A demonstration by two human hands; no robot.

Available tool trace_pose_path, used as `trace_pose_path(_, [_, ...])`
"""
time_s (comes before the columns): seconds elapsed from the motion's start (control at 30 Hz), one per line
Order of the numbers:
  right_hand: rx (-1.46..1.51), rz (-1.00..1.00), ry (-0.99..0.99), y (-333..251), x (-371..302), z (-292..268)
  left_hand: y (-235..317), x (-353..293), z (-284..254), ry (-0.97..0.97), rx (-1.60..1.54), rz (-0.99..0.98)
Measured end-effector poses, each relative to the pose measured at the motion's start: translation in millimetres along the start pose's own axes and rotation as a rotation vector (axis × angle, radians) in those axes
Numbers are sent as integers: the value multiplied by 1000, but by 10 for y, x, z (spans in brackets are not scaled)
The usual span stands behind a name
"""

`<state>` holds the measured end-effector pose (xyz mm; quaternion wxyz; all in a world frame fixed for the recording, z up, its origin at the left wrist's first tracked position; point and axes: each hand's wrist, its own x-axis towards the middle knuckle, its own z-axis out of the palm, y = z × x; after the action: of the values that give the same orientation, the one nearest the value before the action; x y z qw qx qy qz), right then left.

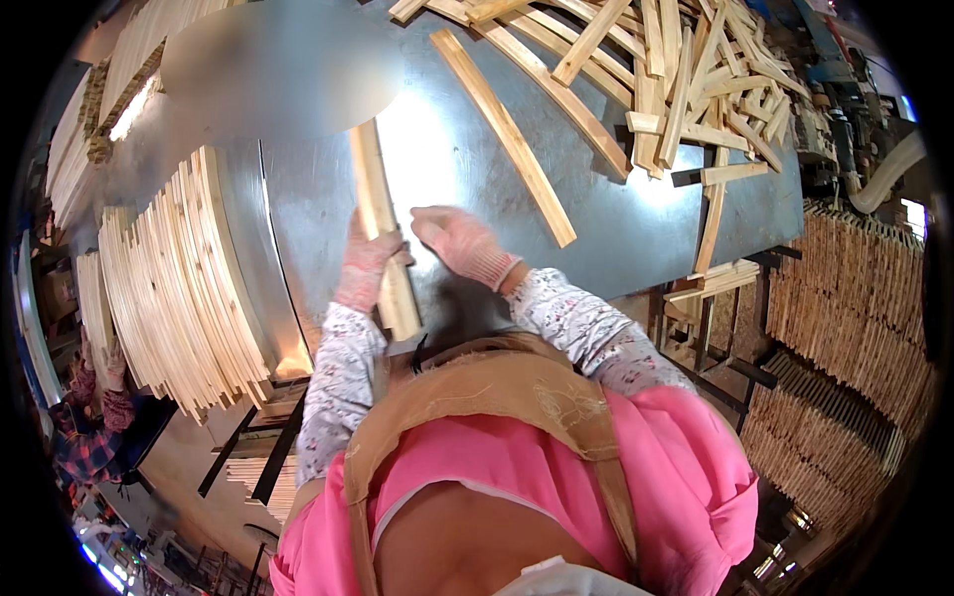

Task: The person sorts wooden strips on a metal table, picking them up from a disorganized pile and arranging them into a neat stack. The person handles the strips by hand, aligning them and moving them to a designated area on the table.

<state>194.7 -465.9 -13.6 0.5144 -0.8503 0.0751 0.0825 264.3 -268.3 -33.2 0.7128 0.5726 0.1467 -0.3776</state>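
My left hand (368, 260), in a pinkish knit glove, is closed around a pale wooden strip (371, 184) near its lower end. That strip points away from me over the metal table, and its far end is lost behind a blurred patch. A lengthwise line on it may be a joint between two pieces; I cannot tell. Just to the right, my right hand (462, 241), gloved alike, hovers with its fingers stretched toward the strip, apart from it and holding nothing visible. Farther right, a single wooden strip (505, 137) lies slantwise on the table.
A jumbled pile of wooden strips (686, 89) covers the far right of the metal table (606, 258). Neat rows of strips (179, 288) stand on the left. Stacked wood (845, 298) rises beyond the right edge. Another person's hands (114, 366) show at far left.
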Motion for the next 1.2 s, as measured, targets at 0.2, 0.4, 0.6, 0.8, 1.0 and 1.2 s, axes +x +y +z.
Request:
trace_pose_path(0.2, [-927, 347, 556, 1185, -794, -740, 247, -995, -1039, 725, 1133, -52])
trace_pose_path(0.4, [-544, 617, 202, 792, -1028, -908, 77, -1317, -2021, 852, 1679, 39])
trace_pose_path(0.6, [177, 641, 8, 432, -1458, -972, 71, -663, -683, 449, 666, 401])
trace_pose_path(0.8, [492, 554, -161, 323, -1769, -1429, 516, 24, 1344, 19, 15, 353])
trace_pose_path(1.0, [525, 556, -107, 886, -2161, -2473, 558, 294, 2739, -29, 133, 517])
trace_pose_path(1.2, [489, 516, -45, 1417, -2508, -3311, 379, 313, 3948, 40, 111, 501])
